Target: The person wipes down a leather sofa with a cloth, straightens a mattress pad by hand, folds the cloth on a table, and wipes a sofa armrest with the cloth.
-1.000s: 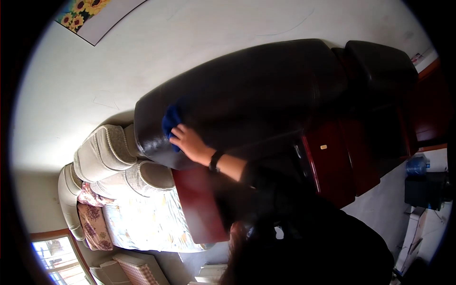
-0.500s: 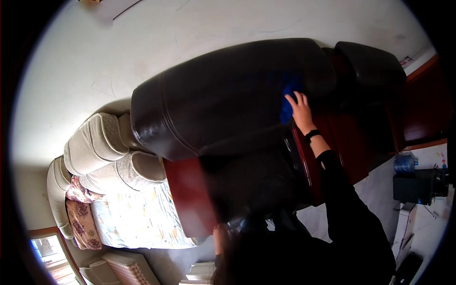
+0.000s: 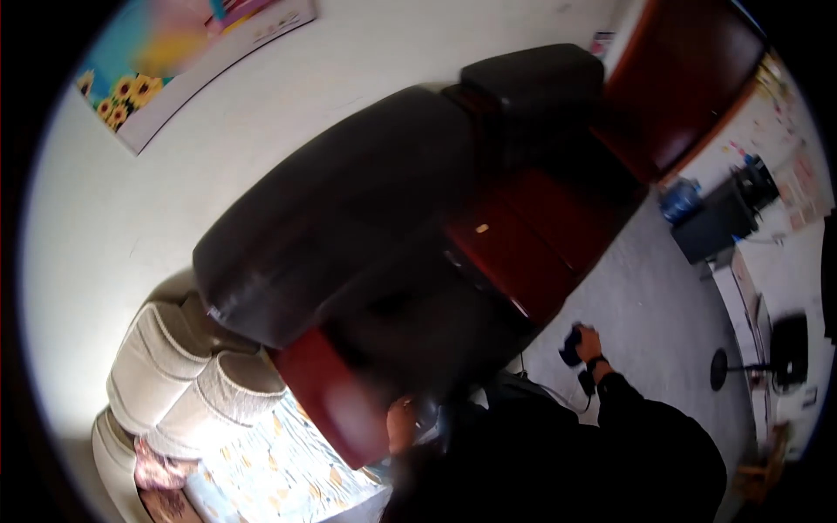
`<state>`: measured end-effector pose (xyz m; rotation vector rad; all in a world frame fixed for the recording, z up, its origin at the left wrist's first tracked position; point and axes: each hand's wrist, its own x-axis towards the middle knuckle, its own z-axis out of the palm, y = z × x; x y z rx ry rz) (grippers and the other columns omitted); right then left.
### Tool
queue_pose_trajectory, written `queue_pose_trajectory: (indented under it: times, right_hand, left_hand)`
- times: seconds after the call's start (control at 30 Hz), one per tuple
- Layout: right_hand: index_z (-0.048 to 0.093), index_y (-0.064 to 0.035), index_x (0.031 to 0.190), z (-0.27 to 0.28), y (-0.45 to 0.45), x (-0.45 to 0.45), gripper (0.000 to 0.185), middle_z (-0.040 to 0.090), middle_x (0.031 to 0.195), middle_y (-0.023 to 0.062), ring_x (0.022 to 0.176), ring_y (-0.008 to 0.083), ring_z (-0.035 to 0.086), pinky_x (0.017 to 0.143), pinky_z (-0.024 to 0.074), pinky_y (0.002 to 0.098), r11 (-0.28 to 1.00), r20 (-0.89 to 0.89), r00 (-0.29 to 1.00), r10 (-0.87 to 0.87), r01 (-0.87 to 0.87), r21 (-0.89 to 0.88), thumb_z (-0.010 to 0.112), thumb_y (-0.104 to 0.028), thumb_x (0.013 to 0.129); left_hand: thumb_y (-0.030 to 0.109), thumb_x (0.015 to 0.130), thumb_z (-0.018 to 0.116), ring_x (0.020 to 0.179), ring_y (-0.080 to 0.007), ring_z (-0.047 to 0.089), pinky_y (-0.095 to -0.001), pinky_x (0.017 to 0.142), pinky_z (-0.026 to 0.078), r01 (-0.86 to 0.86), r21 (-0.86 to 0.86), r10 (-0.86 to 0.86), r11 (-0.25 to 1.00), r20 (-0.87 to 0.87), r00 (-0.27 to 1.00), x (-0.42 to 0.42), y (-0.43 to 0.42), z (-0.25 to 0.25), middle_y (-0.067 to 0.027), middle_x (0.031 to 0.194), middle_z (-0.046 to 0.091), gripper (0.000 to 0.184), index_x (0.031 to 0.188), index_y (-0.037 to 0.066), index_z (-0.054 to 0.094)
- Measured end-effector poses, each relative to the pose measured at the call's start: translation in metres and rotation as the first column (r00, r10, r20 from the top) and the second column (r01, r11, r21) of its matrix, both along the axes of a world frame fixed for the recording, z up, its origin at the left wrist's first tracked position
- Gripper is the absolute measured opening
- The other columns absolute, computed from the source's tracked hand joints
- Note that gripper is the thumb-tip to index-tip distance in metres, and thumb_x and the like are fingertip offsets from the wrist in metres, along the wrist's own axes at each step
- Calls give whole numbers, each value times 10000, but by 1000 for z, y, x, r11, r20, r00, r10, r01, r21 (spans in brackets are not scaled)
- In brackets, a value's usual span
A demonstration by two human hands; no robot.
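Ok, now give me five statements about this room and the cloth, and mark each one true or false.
1. The right hand grips a dark cloth. True.
2. That cloth is pressed against the sofa. False: it is held away from it, with grey floor behind.
3. A dark band circles the right wrist. True.
4. The wall picture shows sunflowers. True.
5. The blue bottle stands on the sofa. False: it is by a dark box.

Right hand [image 3: 589, 340] and cloth [image 3: 570, 346] now off sofa back [image 3: 340, 205], over floor [image 3: 641, 279].
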<state>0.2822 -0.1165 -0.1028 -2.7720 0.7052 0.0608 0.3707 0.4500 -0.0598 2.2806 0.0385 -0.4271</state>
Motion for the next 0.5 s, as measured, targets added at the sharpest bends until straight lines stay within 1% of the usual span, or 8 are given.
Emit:
queue_pose_trajectory:
  times: [0.07, 0.1, 0.13, 0.17, 0.23, 0.3, 0.37, 0.5]
  right_hand:
    - [637, -89, 1004, -4, -5, -117, 292, 656, 911, 190, 887, 403, 602, 808, 475, 497, 956, -130, 950, -283, 268, -120, 585, -118, 718]
    - [646, -79, 987, -5, -10, -172, 296, 662, 935, 183, 918, 393, 611, 804, 492, 487, 896, -268, 855, -445, 421, -144, 627, -184, 710]
    - [655, -88, 957, 25, 4, -210, 306, 664, 948, 179, 955, 378, 617, 811, 508, 469, 769, -349, 694, -630, 619, -159, 672, -248, 697]
    - [660, -100, 955, 25, 6, -256, 351, 666, 984, 174, 969, 366, 628, 829, 512, 449, 631, -372, 539, -756, 751, -194, 720, -297, 671]
    - [658, -125, 1000, 39, 20, -327, 367, 670, 1017, 145, 960, 340, 641, 843, 507, 447, 426, -341, 331, -880, 868, -257, 739, -254, 667]
    - [655, -139, 989, 17, 19, -399, 304, 671, 1003, 143, 956, 352, 637, 841, 504, 452, 263, -269, 197, -943, 935, -239, 691, -163, 688]
    - [654, -139, 990, -19, 36, -430, 300, 671, 1002, 144, 951, 357, 637, 837, 505, 453, 262, -257, 214, -942, 949, -173, 677, -145, 691]
    - [651, -140, 994, -57, 11, -473, 299, 670, 995, 147, 932, 377, 635, 821, 506, 461, 269, -137, 270, -953, 963, 28, 622, -76, 704]
  left_hand:
    - [139, 864, 494, 944, -377, 617, -450, 799, 500, 72, 24, -72, 997, -10, 997, 10, -10, 0, -213, 970, 643, 216, 987, 44, 644]
    - [133, 858, 494, 927, -377, 619, -454, 787, 503, 146, 44, -147, 988, 24, 989, 16, -15, 2, -206, 960, 645, 212, 982, 43, 642]
    - [127, 852, 495, 909, -377, 622, -459, 774, 506, 216, 68, -220, 974, 55, 974, 21, -21, 6, -200, 951, 648, 209, 976, 43, 640]
    - [127, 852, 495, 909, -377, 622, -459, 774, 506, 243, 68, -247, 968, 67, 967, 28, -28, 12, -200, 951, 648, 209, 976, 43, 640]
    - [118, 859, 483, 877, -379, 624, -458, 748, 511, 335, 105, -350, 936, 181, 919, 38, -56, 24, -195, 943, 649, 204, 971, 43, 636]
    - [120, 866, 473, 874, -378, 622, -456, 746, 511, 431, 155, -455, 889, 181, 872, 42, -92, 21, -193, 941, 647, 208, 970, 44, 636]
    - [122, 873, 464, 870, -376, 620, -455, 744, 511, 481, 225, -522, 847, 188, 832, 47, -121, 21, -191, 939, 646, 212, 969, 46, 636]
    - [137, 883, 456, 897, -362, 614, -453, 782, 502, 554, 55, -540, 831, 323, 778, 2, -225, 28, -184, 946, 642, 214, 958, 48, 636]
